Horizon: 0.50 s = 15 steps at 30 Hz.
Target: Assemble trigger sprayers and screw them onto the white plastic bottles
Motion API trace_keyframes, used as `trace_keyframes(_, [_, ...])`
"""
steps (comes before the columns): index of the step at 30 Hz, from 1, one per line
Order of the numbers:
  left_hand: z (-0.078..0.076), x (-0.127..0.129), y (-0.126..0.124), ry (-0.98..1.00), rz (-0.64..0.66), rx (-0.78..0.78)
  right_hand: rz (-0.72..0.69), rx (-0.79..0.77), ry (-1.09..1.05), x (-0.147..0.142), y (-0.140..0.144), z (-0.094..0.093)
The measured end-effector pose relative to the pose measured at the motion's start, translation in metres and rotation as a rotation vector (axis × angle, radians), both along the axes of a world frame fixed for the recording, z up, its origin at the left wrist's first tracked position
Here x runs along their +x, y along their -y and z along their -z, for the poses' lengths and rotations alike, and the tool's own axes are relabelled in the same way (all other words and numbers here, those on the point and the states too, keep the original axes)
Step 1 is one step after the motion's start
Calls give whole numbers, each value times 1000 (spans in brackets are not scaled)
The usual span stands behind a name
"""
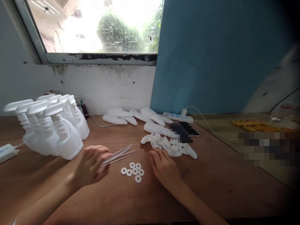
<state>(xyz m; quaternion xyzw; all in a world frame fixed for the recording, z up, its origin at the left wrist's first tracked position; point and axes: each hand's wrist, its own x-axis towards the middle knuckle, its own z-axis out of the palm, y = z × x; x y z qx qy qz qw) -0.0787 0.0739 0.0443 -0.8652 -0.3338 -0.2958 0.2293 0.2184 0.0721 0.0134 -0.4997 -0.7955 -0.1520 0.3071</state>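
The left hand (91, 167) curls loosely over the near ends of the thin white dip tubes (119, 154), apparently gathering one, while the right hand (165, 168) lies flat and empty on the tabletop (211, 187) beside the washers (133, 171). A tube seems to be the part being picked; next comes a clean pinch on a single one, with trigger heads (170, 145) just beyond.

White spray bottles (56, 131), white washers (133, 171), white dip tubes (118, 155); brown table (211, 187); blue wall panel (211, 56).
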Motion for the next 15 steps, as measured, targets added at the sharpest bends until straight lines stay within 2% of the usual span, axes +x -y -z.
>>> trace_keyframes(1, [1, 15, -2, -78, 86, -110, 81, 45, 87, 1, -10, -3])
trace_keyframes(3, [3, 39, -12, -208, 145, -338, 192, 63, 215, 2, -27, -6])
trace_keyframes(5, [8, 53, -24, -275, 137, -509, 252, 58, 254, 1, -40, -6])
trace_keyframes(7, [14, 57, -32, -295, 120, -605, 257, 68, 247, 2, -46, -6])
trace_keyframes(9, [20, 55, -34, -295, 98, -658, 189, 123, 211, 1, -45, -10])
trace_keyframes(11, [24, 52, -33, -285, 68, -701, 56, 226, 144, 0, -36, -22])
trace_keyframes(13, [27, 50, -30, -271, 54, -735, -95, 354, 46, -2, -23, -42])
trace_keyframes(15, [28, 48, -30, -249, 57, -751, -153, 475, -77, -3, -6, -68])
